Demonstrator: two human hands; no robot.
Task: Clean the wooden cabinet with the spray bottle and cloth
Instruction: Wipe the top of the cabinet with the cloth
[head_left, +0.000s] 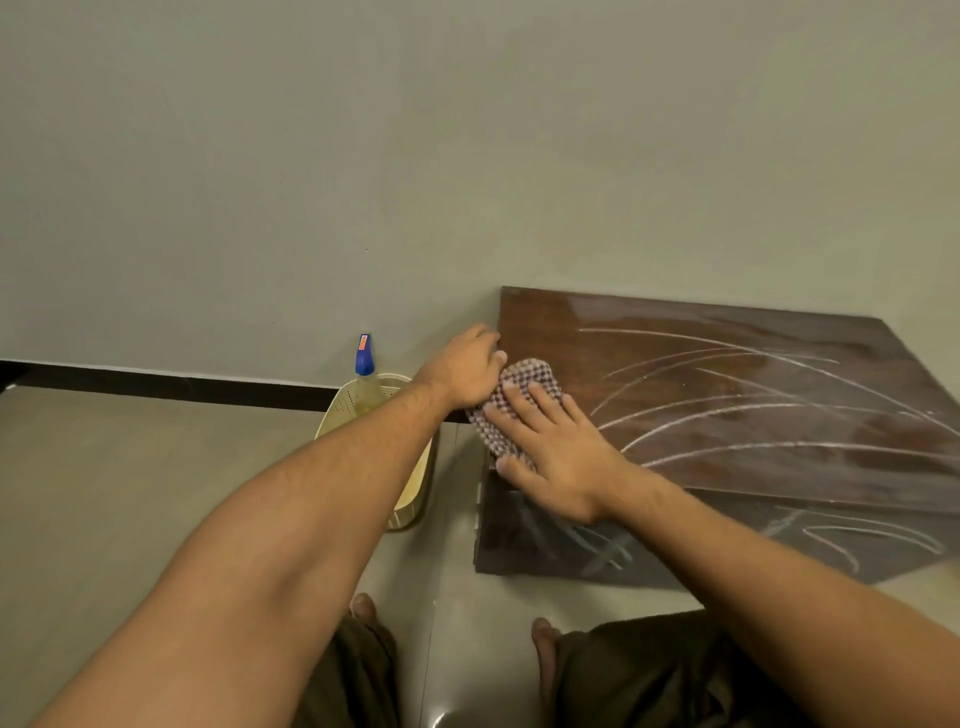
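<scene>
1. Basket (349, 410): cream, perforated plastic. It stands on the floor (156, 493) at the 9 o'clock side of the wooden cabinet (727, 395), near the wall (311, 156) and its black skirting (156, 384).

2. Basket contents: the spray bottle (364, 358) stands upright inside, at the basket's 12 o'clock end. It has a blue top and an orange label. The left forearm hides much of the basket, so no other contents can be told.

3. Left hand (465, 369): it is at the 9 o'clock edge of the cabinet top, near the rear corner. The fingers are curled and their tips are hidden. The thumb tip touches the cloth (527, 376). Whether the fingers grip the cabinet edge or the cloth cannot be told.

4. Cloth: checkered, folded into a pad. It lies on the cabinet top at the 9 o'clock edge, between the two hands.

5. Right hand (558, 462): it is wide open, fingers straight and spread, pointing to 11 o'clock. The fingers lie flat on the cloth and press it onto the cabinet top. The heel of the hand is over the front edge.

6. Wooden cabinet: low, dark brown, set on the floor against the wall. The top carries white curved streaks that fan out toward 3 o'clock. The front face shows similar streaks.

7. Lower frame, 6 o'clock: two bare feet and dark trouser legs.
</scene>
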